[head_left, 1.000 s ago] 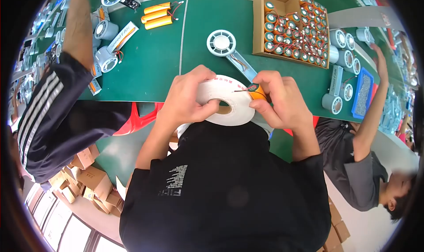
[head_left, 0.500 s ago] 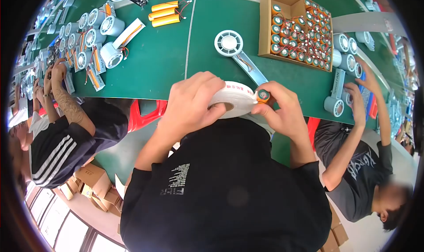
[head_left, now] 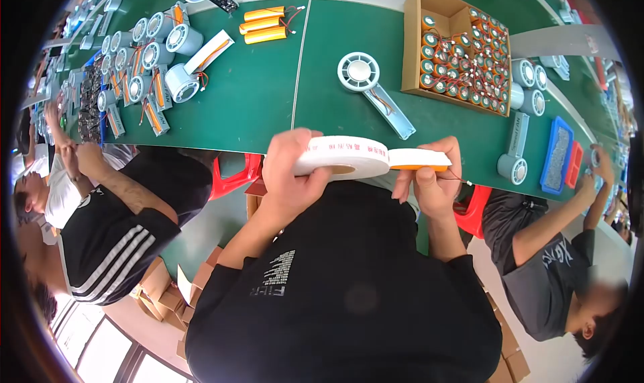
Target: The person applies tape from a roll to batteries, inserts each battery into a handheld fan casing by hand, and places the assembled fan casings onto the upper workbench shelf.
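My left hand [head_left: 293,167] is closed around a roll of white tape [head_left: 345,153] with red print on its outer face. My right hand [head_left: 435,179] grips an orange battery pack [head_left: 417,167], which lies sideways against the roll's right edge. White tape covers the pack's upper side, and a thin wire with a small white plug sticks out at its right end. Beyond my hands, a light blue fan housing with an open handle [head_left: 391,112] lies on the green table. Its round head points away from me.
A cardboard box [head_left: 410,47] of orange battery packs stands at the back right. Three wired packs [head_left: 264,26] lie at the back left, near many fan housings [head_left: 182,40]. A blue tray [head_left: 556,156] sits at right. Co-workers sit on both sides.
The battery pack has turned from end-on to lengthwise, and white tape now runs along its top. Both hands are slightly farther apart. The view has shifted a little.
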Motion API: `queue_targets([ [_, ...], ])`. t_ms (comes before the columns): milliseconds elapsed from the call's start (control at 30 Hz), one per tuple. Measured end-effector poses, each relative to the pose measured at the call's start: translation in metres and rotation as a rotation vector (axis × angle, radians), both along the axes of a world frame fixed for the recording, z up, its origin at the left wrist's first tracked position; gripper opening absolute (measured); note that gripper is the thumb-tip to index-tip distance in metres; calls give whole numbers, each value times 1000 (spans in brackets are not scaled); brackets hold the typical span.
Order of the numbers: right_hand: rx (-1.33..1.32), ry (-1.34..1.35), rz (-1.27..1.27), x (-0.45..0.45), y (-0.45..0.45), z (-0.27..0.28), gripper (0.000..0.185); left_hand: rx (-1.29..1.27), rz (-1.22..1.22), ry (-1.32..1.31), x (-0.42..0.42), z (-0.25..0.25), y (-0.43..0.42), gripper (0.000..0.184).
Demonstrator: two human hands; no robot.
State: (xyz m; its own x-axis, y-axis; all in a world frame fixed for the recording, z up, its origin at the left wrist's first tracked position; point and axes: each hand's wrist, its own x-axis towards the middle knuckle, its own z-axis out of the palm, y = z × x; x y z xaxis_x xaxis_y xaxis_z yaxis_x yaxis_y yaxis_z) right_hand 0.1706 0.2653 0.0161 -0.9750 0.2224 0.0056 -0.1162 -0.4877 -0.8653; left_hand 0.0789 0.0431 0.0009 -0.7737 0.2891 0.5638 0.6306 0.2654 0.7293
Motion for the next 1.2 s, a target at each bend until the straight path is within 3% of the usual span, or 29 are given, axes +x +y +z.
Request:
queue_targets([
  [33,0,4,2,-1,-3,3,33,0,2,4,2,4,-2,68],
  [167,-411,42,-22,-4,-15,23,33,-135,20,66,3,38,-7,64],
  [200,-720,90,-73,-11,-11,46,30,-303,-112,-7,-1,48,-2,62],
  [233,-797,278,-78,-13,6,68,30,-470,-243,-88,0,54,2,59],
  [300,-974,671,-15,-15,39,110,32,-368,-214,-164,-2,45,-8,58],
  [367,-696,876,-31,-13,69,122,39,-266,-95,-238,-32,44,-21,57],
  [533,-414,528,-37,-10,101,70,56,-486,145,-500,-68,30,-27,50],
  [600,-412,525,9,-7,100,40,59,-630,189,-143,-73,42,-18,45],
  [667,-451,433,-132,-4,86,19,54,-775,227,209,-71,57,-7,40],
  [733,-384,400,-74,-11,77,1,39,-749,-220,178,-76,66,21,34],
  [767,-371,289,-144,-12,65,-3,27,-752,-222,178,-80,60,39,34],
  [833,-163,216,-196,-18,52,-31,32,-787,-388,395,-88,44,67,26],
  [867,-209,156,-177,-19,47,-39,31,-796,-442,473,-90,38,76,24],
  [933,-255,95,-166,-23,34,-41,30,-976,-415,485,-87,30,86,21],
  [1000,-57,-6,-225,-32,25,-44,49,-1156,-388,499,-85,22,93,19],
  [1100,-28,-6,-246,-33,20,-49,50,-1017,-396,532,-72,15,93,19],
  [1167,-62,-13,-245,-33,18,-45,47,-822,-550,56,-80,19,87,17],
  [1200,-50,-19,-264,-30,18,-45,47,-809,-570,60,-82,18,89,17],
])
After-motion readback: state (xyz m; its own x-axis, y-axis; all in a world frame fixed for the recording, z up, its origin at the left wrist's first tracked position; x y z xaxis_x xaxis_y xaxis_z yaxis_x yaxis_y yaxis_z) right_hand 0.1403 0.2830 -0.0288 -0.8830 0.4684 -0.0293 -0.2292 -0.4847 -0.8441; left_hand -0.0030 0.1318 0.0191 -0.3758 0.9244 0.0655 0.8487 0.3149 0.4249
